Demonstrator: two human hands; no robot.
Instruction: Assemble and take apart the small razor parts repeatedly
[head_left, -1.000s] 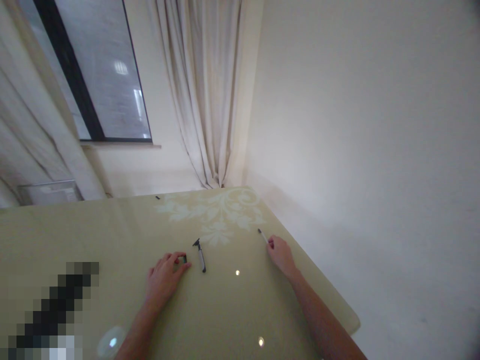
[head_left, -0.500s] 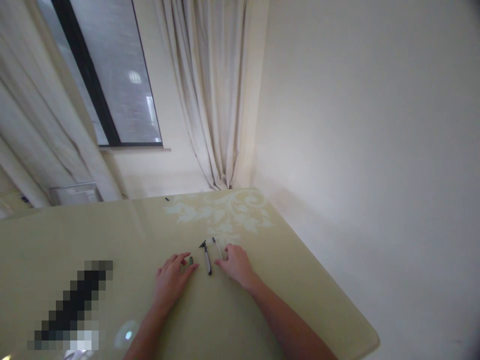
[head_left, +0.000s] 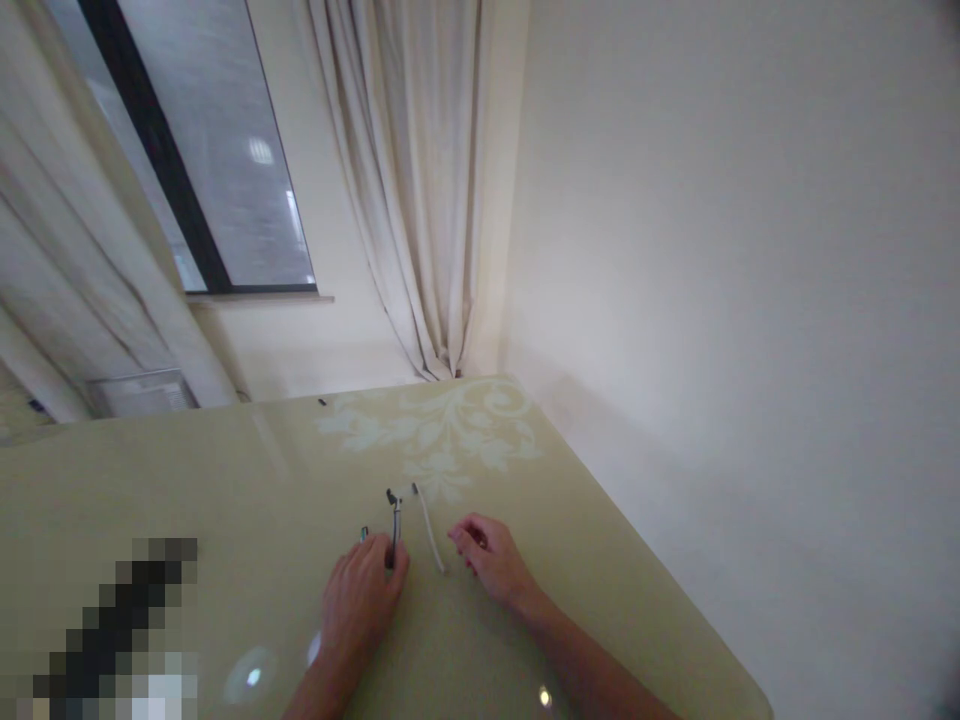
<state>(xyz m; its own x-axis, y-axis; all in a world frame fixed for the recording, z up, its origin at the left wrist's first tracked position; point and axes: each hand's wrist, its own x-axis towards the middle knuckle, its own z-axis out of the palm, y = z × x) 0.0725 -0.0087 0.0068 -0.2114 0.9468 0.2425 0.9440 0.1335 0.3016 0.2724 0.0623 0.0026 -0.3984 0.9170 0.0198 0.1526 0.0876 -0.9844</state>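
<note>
A razor (head_left: 397,508) with a dark head and a slim handle lies on the table, its head pointing away from me. My left hand (head_left: 364,585) has its thumb and fingers closed around the lower handle. Just beyond its knuckles is a small dark green-black object (head_left: 364,534), partly hidden, whose kind I cannot make out. To the right lies a toothbrush (head_left: 429,530) with a white handle and a dark head, touched by neither hand. My right hand (head_left: 487,555) is beside it, fingers curled in, with nothing visible in them.
The glossy table (head_left: 225,500) has a pale floral pattern (head_left: 450,425) at its far corner. A small dark piece (head_left: 322,402) lies near the far edge. A wall (head_left: 712,300) borders the right side; curtains (head_left: 409,200) and a window stand behind.
My left hand has moved right, from around the small dark object to the razor handle, and has closed on it. My right hand has drawn away from the toothbrush and curled up.
</note>
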